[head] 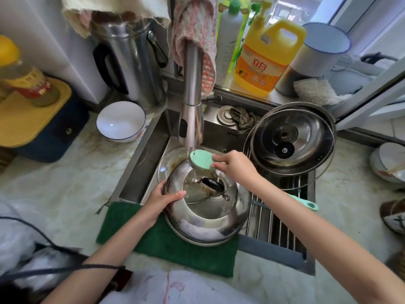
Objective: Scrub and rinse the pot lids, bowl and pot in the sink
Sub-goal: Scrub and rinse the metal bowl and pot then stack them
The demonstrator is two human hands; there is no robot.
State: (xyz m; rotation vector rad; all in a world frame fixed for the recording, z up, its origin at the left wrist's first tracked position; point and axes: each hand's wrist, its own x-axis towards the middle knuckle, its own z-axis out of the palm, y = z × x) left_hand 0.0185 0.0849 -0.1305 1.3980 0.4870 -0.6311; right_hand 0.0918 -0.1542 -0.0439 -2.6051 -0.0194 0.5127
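Guessing this is still the early part of the job, going by how things lie. Left of the sink [140,167], the white bowl [121,121] sits upright on the table. It looks clean inside, but I can't tell if it's been washed.

In the sink, the left hand [163,199] grips the near-left rim of the big lid [206,216], thumb on top and the other fingers wrapped round the edge. That lid is steel, dome up, black knob in the middle, and its near edge hangs out over the sink's front. It has brown greasy smears around the knob, so I'd call it not scrubbed yet. Something round with a clear rim and brown grime lies under it toward the sink's back. Could be another lid or the pot, hard to say.

Over the sink's middle, the right hand [235,166] pinches a green sponge [202,160] between fingers and thumb, right in the water running from the tap [191,95].

At the sink's right side, a second lid [291,137] leans on the rack [274,227]. It's shiny, with no suds I can see. Most of the scrubbing looks left to do.
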